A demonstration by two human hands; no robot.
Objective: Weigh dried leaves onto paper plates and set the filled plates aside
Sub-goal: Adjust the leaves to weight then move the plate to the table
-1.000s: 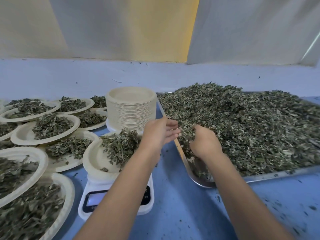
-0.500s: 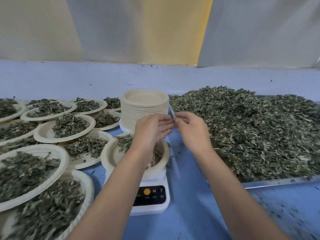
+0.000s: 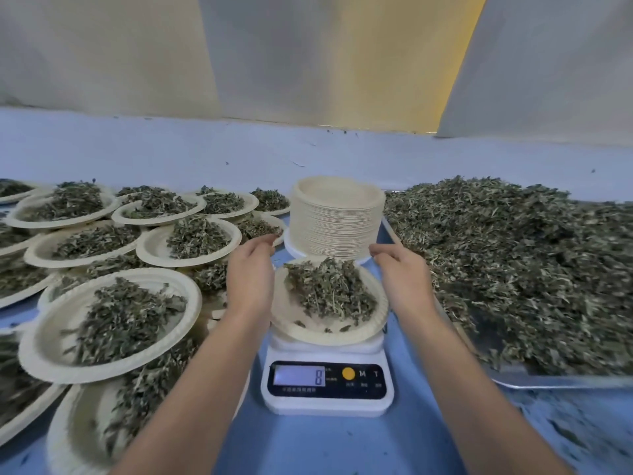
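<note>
The left hand [image 3: 251, 275] and right hand [image 3: 404, 279] are hanging loose and empty beside the middle plate [image 3: 329, 334], which needs lifting flat.

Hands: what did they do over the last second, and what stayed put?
The right hand left the tray, met the left hand above the plate on the scale, then both parted to its sides; whether they grip its rim is unclear. The plate stack, filled plates and scale stayed put.

Leaf-heaped paper plate [image 3: 371, 315] level atop white scale [image 3: 327, 385]
</note>
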